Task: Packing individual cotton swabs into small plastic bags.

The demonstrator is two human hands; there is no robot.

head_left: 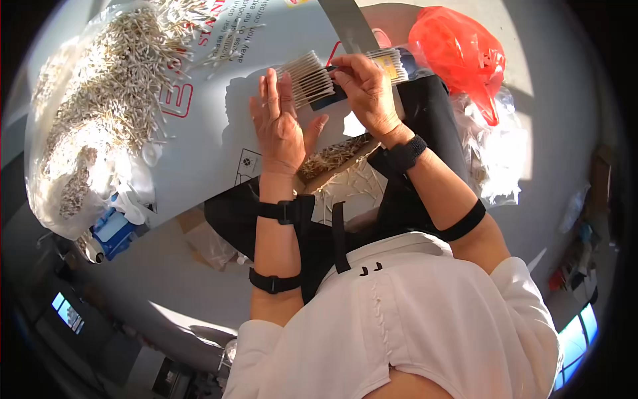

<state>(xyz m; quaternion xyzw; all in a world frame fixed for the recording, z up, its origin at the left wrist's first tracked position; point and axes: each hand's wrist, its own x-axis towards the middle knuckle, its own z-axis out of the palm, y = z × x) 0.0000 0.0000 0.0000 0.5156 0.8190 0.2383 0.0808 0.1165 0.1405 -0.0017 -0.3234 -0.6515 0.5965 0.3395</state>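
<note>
A neat row of cotton swabs (pixel 306 78) lies side by side between my hands, over a dark flat strip (pixel 328 100). My left hand (pixel 282 130) is upright at the row's left end, fingers stretched out and thumb apart, holding nothing visible. At the row's right end, the thumb and fingertips of my right hand (pixel 372 100) are pinched together; what they hold, if anything, is too small to make out. Just beyond that hand sits another bundle of cotton swabs (pixel 401 65) with a yellow label (pixel 385 64), partly hidden by the fingers.
Loose cotton swabs (pixel 113 86) spill from a large clear bag at the left of the grey printed board (pixel 206 133). A red plastic bag (pixel 458 50) and clear plastic wrapping (pixel 495 146) are at the right. An open carton (pixel 339 166) with more swabs stands below my hands.
</note>
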